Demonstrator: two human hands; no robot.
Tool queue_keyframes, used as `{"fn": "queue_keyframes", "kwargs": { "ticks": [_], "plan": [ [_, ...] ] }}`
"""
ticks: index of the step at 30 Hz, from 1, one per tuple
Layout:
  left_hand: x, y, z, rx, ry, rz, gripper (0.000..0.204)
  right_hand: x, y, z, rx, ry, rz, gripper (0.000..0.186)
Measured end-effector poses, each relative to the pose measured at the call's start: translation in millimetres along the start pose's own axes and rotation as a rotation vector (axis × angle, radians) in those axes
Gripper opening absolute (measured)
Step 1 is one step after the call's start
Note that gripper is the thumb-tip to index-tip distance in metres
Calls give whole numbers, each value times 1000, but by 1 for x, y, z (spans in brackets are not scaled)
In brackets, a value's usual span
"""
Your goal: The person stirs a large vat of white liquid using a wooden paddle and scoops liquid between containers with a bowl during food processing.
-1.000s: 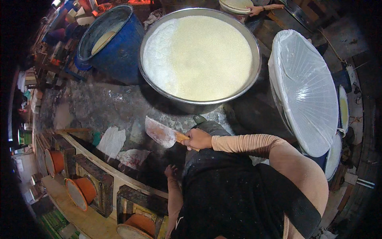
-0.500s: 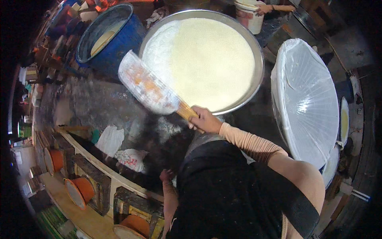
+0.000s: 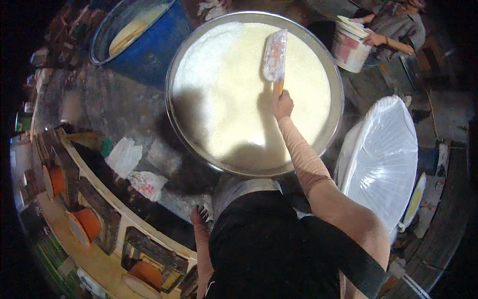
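My right hand (image 3: pixel 283 104) is closed around the wooden handle of a broad flat paddle (image 3: pixel 275 57). Whitish residue coats the blade, with brown patches showing through. It is over the right half of a large round metal vat (image 3: pixel 340 107), casting a shadow on the pale yellow liquid (image 3: pixel 239 94); whether it touches the surface I cannot tell. White foam (image 3: pixel 196 65) gathers along the vat's left side. My left hand (image 3: pixel 200 214) hangs low beside my body, fingers somewhat apart and holding nothing.
A blue barrel (image 3: pixel 149 50) stands at the far left. At right is a cloth-covered round vessel (image 3: pixel 386 154). Another person holds a white bucket (image 3: pixel 351 47) at the far right. Orange buckets (image 3: pixel 83 224) line a ledge at lower left, near white sacks (image 3: pixel 124 157).
My right hand has carried the paddle from the vat's left rim to over its right half, blade now pointing away. The view has shifted, showing more of the other person.
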State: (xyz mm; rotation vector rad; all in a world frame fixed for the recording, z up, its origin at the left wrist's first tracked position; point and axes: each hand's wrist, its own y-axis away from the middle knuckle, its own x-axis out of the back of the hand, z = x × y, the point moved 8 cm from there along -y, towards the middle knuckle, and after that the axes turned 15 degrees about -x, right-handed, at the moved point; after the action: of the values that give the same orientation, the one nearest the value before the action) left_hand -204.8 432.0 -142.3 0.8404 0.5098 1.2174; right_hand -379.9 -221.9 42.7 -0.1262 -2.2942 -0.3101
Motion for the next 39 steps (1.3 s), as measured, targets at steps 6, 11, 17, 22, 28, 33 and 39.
{"fn": "queue_keyframes", "kwargs": {
  "ticks": [6, 11, 17, 22, 28, 33, 39],
  "plan": [
    [2, 13, -3, -16, -56, 108, 41, -50, -64, -27, 28, 216, 94, 37],
    [-21, 15, 24, -7, -17, 127, 43, -88, -74, -48, 71, 364, -8, 44],
    [-17, 17, 38, -10, -61, 114, 44, -101, 0, -45, 181, 441, -132, 46],
    [-13, -2, 18, -11, -18, 74, 39, -99, 59, -13, 282, 418, -115, 41],
    [-5, -21, -11, -32, 4, 14, 32, -77, 145, 15, 438, 548, -204, 32],
    [10, -34, -32, -40, 61, 30, 26, -38, 208, 24, 647, 565, -330, 29],
    [41, -53, -47, -44, -53, 44, 27, 13, 233, 40, 709, 663, -525, 29]
  ]
}}
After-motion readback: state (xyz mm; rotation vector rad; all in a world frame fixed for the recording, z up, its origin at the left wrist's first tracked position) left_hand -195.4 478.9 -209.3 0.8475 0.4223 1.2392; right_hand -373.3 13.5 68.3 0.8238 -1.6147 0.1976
